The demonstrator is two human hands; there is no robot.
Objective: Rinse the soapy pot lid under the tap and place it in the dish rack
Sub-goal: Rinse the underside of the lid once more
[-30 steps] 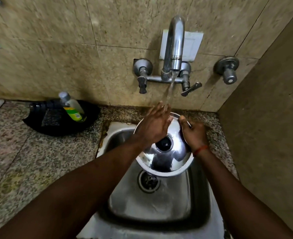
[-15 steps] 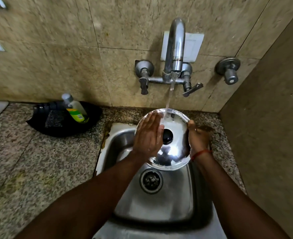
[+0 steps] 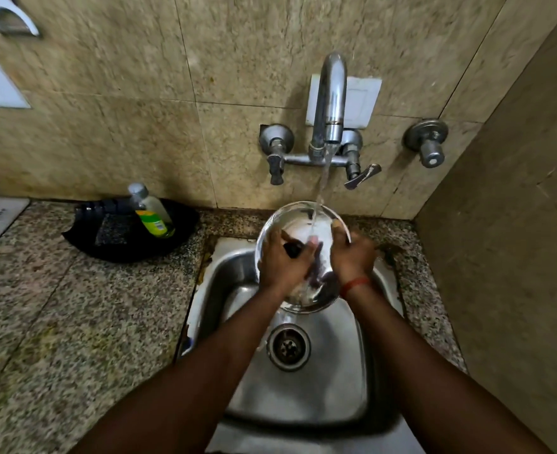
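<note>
Steel pot lid (image 3: 298,224) held tilted under the running tap (image 3: 331,99), just right of the frame's centre.

The lid is round, shiny and wet, mirror-bright on its upper part, and its lower edge hangs over the sink (image 3: 336,371). A thin stream of water (image 3: 319,191) strikes its face near the middle. The left hand (image 3: 282,265) curls thumb and fingers around the black knob (image 3: 292,249). The right hand (image 3: 352,257) grips the rim on the frame's right, thumb laid over the face, with a red thread (image 3: 354,285) at the wrist. Below the lid lies the drain (image 3: 288,347). At left, on the speckled counter (image 3: 74,322), a black tray (image 3: 123,247) holds a green-labelled bottle (image 3: 151,211).
</note>
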